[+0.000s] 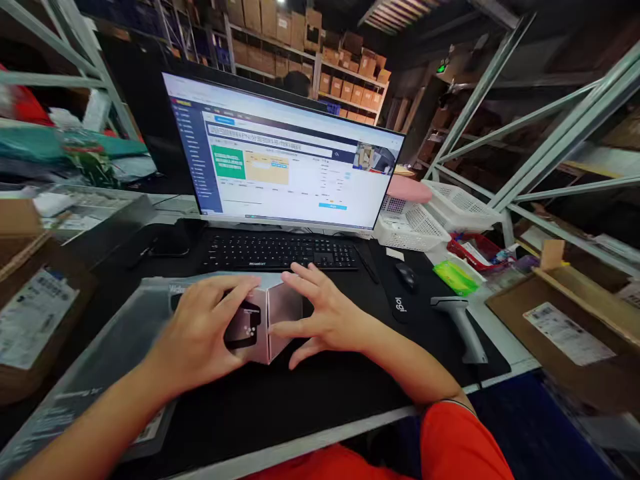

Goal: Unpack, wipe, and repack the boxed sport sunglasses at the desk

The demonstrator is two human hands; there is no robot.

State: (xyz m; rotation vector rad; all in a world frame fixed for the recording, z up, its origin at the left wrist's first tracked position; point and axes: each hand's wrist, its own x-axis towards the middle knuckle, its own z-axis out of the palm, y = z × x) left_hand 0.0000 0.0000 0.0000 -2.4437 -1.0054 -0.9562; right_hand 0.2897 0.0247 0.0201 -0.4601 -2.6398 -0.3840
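Observation:
A small pink box (275,320) with a dark printed picture on its near face stands on the black desk mat (300,400) in front of the keyboard (280,252). My left hand (203,337) wraps the box's left side, fingers curled against it. On the box's right side rests my right hand (320,313), its fingers spread and the thumb touching the pink face. Under my left forearm lies a clear plastic bag (95,373) with print on it.
A monitor (280,153) stands behind the keyboard. At right are a mouse (406,275), a grey barcode scanner (463,327), white baskets (425,220) and an open cardboard box (575,320). Another carton with a label (35,313) sits at left. Metal shelving stands around.

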